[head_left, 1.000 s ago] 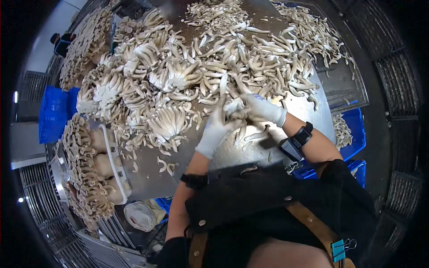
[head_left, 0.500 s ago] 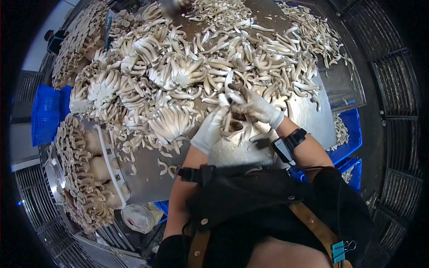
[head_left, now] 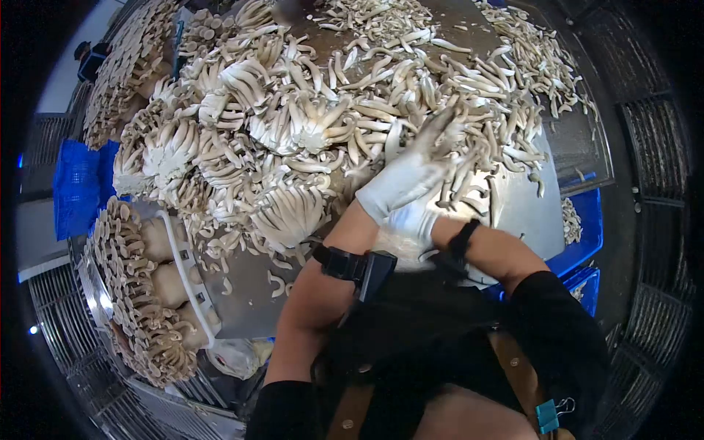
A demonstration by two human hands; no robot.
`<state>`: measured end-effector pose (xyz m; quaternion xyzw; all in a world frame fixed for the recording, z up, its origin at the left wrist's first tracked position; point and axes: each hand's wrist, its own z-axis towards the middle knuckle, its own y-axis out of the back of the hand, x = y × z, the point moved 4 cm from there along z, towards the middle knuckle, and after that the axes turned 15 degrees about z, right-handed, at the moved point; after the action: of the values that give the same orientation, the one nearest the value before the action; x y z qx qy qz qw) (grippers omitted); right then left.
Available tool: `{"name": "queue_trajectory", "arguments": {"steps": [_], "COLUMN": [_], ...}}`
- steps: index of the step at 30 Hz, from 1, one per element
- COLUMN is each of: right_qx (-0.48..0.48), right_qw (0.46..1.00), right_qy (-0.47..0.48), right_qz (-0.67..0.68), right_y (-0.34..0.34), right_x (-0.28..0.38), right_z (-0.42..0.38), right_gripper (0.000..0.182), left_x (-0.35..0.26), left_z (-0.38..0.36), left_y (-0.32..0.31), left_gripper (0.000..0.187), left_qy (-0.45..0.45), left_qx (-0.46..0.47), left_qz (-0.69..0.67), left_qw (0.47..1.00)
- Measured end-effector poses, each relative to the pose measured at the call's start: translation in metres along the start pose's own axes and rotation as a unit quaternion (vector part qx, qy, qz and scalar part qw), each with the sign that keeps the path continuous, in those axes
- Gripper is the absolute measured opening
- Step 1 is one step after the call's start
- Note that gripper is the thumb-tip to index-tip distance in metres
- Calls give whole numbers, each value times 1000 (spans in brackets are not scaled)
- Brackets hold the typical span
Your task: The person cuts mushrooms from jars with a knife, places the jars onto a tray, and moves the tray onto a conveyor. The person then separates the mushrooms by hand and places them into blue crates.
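Note:
My left hand [head_left: 412,172], in a white glove with dirty fingertips, reaches forward and right over a heap of loose mushrooms [head_left: 469,81]. Its fingers look stretched out, though motion blurs their tips, and I make out nothing held in them. Crossing beneath it is my right hand [head_left: 411,223], also gloved in white, low over the shiny metal tabletop [head_left: 524,202]. The left hand and forearm hide most of its fingers. A fan-shaped mushroom cluster [head_left: 290,213] lies left of both hands, and another cluster with a white base [head_left: 304,125] sits farther up.
More clusters [head_left: 172,147] are piled to the left. Mushrooms growing from bottles [head_left: 165,282] stand in a white rack [head_left: 183,268] at the lower left. Blue crates [head_left: 583,227] with mushroom pieces are at the right, and a blue basket [head_left: 77,187] hangs at far left.
My left hand has swung forward and right, its fingers extending over the loose mushrooms. My right hand has drawn back toward my body and left, so the arms now cross.

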<state>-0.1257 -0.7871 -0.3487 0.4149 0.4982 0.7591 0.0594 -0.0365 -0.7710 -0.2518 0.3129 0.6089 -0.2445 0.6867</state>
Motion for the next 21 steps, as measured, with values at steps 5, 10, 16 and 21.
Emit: {"name": "queue_trajectory", "arguments": {"steps": [5,10,16,21], "right_qx": [46,-122,-394,-411], "right_qw": [968,902,626,893], "right_qy": [-176,-410,-232,-14], "right_qz": [-170,53,632,184], "right_y": [91,145,108,197], "right_x": [-91,-58,-100,34], "right_z": [9,19,97,48], "right_gripper": [45,44,72,69], "left_x": [-39,52,70,-36], "left_z": [-33,-41,-14,-66], "left_y": [114,172,116,84], "left_gripper": [68,74,45,61], "left_qy": [96,321,320,-55], "left_qx": [-295,-196,-35,-163], "left_qz": [86,101,-154,313], "left_qw": [947,921,934,934]}}
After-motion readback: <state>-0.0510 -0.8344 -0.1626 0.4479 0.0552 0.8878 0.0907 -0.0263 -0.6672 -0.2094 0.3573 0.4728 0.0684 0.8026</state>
